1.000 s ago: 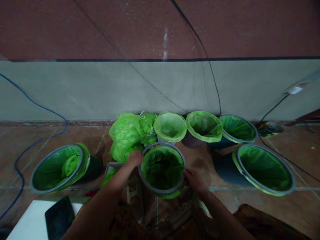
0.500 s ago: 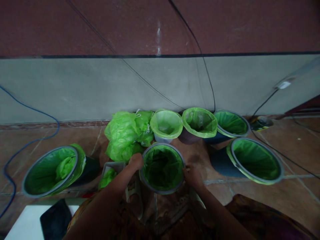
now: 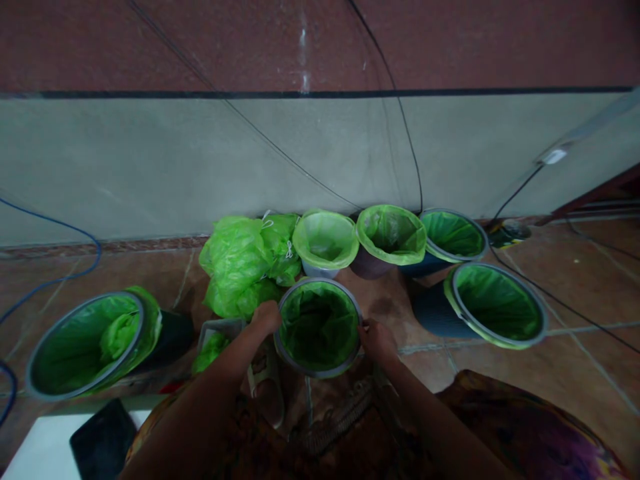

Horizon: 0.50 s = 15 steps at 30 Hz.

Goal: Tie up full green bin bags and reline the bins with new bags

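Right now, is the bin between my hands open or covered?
Open: nothing covers the bin, and its green liner shows inside. Its bottom is too dark to tell whether anything lies there.

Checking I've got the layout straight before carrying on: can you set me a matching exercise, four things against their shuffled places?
Things
1. Dark flat slab
2. Blue cable
3. Green bag heap
4. Grey-rimmed bin

Places
A. Near the wall
B. Between the left hand and right hand
C. On the white surface
D. Across the floor at far left

Pairs: 1-C, 2-D, 3-A, 4-B
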Each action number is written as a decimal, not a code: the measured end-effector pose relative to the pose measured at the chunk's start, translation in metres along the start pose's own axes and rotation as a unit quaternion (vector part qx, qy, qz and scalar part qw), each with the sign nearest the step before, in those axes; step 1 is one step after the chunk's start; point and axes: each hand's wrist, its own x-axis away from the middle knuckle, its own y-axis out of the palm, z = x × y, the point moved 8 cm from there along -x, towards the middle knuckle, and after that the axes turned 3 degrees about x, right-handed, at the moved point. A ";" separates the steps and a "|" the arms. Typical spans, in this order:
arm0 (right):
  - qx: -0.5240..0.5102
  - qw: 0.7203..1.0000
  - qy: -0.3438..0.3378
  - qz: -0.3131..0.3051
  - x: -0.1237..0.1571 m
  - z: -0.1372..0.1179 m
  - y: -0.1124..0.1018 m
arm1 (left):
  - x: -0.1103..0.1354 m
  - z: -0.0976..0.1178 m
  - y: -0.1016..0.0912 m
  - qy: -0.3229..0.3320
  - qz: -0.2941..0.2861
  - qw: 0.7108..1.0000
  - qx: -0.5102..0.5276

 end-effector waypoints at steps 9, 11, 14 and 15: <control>0.016 1.000 0.005 -0.011 -0.003 0.000 0.003 | 0.001 -0.001 0.000 -0.007 0.000 0.999 -0.032; 0.022 0.999 0.013 -0.020 -0.004 0.002 0.006 | 0.000 -0.002 0.002 -0.011 0.001 1.000 -0.029; 0.022 0.999 0.014 -0.031 -0.007 0.003 0.012 | 0.000 -0.002 0.005 -0.022 0.002 1.000 -0.020; 0.019 0.999 0.014 -0.032 -0.009 0.003 0.013 | 0.000 -0.002 0.005 -0.025 0.006 1.000 -0.015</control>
